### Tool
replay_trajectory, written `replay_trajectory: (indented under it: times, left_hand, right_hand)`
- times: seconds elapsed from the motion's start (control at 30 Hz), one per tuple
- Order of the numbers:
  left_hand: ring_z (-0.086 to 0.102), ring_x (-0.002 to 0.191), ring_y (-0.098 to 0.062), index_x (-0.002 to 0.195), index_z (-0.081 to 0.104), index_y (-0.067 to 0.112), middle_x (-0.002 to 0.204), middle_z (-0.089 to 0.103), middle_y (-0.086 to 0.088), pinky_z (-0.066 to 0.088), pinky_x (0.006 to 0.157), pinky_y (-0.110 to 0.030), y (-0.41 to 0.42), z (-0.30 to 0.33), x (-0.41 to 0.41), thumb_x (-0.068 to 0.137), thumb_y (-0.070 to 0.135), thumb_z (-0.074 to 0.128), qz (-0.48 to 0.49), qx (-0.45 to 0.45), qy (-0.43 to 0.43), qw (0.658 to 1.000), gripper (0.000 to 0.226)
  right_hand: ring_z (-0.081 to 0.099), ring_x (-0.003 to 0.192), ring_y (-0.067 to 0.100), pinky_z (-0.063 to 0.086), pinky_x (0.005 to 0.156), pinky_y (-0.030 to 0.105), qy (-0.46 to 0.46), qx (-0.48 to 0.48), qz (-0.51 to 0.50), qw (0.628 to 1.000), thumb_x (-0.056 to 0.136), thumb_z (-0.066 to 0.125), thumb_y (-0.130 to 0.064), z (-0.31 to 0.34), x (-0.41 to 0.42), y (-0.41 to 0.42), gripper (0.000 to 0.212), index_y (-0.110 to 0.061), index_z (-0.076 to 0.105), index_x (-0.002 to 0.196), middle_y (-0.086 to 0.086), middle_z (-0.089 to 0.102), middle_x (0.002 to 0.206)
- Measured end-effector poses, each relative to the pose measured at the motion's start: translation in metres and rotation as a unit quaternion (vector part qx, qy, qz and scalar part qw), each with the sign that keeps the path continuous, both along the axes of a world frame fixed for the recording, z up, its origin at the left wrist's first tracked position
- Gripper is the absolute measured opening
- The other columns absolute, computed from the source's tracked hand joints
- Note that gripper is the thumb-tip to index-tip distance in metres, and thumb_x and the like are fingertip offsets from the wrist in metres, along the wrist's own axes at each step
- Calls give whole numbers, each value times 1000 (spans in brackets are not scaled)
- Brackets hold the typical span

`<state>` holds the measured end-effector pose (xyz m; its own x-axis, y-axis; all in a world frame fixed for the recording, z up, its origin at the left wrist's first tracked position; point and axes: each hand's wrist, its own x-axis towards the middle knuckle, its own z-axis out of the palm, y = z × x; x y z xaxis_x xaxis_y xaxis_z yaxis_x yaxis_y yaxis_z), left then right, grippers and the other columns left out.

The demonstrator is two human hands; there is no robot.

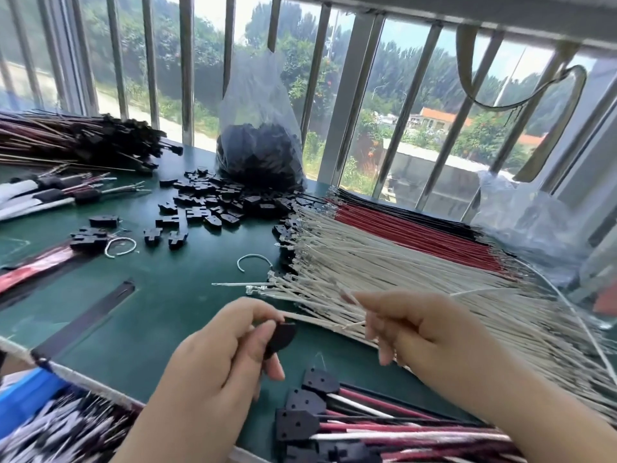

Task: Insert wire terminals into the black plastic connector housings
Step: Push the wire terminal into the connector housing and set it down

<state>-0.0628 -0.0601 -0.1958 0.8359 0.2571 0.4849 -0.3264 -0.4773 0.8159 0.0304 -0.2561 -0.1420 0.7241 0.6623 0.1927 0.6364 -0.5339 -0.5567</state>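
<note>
1. The left hand (220, 355) pinches a black housing (280, 339) above the green table (150, 295).
2. The right hand (424, 329) pinches a white wire (474, 292), just beside the housing.
3. White, red and black wires (400, 248) lie fanned out at right.
4. Loose housings (213, 202) lie scattered before a clear bag (260, 135).

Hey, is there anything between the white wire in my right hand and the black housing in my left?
Nothing visible. The right hand pinches a white wire pointing toward the black housing held by the left hand, with only an open gap between.
</note>
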Motion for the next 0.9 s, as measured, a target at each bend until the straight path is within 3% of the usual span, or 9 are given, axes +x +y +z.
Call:
replay_trajectory:
  times: [0.1,0.17,0.27,0.4,0.5,0.6,0.67,0.77,0.9]
  left_hand:
    - [55,43,-10,82,63,38,60,68,2,42,49,-10,-5,6,6,85,34,50,-11,-75,-12,997,14]
    - [60,47,-12,81,67,37,64,70,-4,46,52,-11,-10,11,12,85,35,59,-38,-139,-3,990,10]
    - [65,51,-16,84,71,33,66,70,-12,47,52,-11,-17,15,20,77,8,64,-74,-212,8,974,27]
    - [64,48,-19,86,72,30,60,66,-21,49,49,-16,-23,14,23,51,13,68,-123,-268,40,955,38]
    - [66,49,-23,85,74,32,56,66,-21,47,45,-17,-24,11,23,59,16,80,-136,-264,49,954,31]
    - [65,47,-25,84,75,31,56,67,-22,46,43,-16,-22,10,22,55,16,73,-147,-271,52,950,33]
    - [64,46,-26,83,76,28,57,67,-23,45,42,-16,-20,9,22,47,24,82,-160,-278,51,946,37]
    - [64,48,-29,82,77,19,64,68,-26,48,44,-21,-16,7,25,16,54,90,-168,-324,63,929,76]
    - [66,53,-25,82,78,21,66,69,-23,50,48,-21,-12,10,26,14,62,86,-189,-310,93,927,80]
  right_hand:
    - [63,84,-3,46,73,9,0,33,11,999,91,55,-1,2,-4,1,51,-49,68,102,-20,67,79]
    - [61,70,1,46,62,12,11,82,21,996,89,63,-23,6,-9,5,36,-57,64,101,-20,64,74]
    - [48,52,1,37,51,8,4,152,3,988,72,67,-53,10,-8,2,15,-52,72,86,-21,59,60]
    - [50,54,0,35,50,5,-10,138,-15,990,64,70,-43,14,-8,0,11,-42,76,73,-17,63,62]
    - [60,67,6,42,56,9,-16,118,-23,993,64,75,-39,12,-8,1,8,-43,75,71,-18,67,70]
    - [62,71,8,47,59,12,-18,95,-13,995,68,82,-27,12,-10,2,16,-42,75,70,-18,67,70]
    - [64,71,7,49,59,14,-24,90,-7,996,70,82,-31,13,-11,1,13,-41,75,69,-18,67,69]
    - [65,73,6,51,61,17,-35,84,-3,996,66,72,-46,13,-9,-1,3,-45,73,68,-17,66,71]
    - [63,73,1,43,58,7,-55,57,15,997,68,58,-63,14,-8,1,23,-45,71,72,-21,63,72]
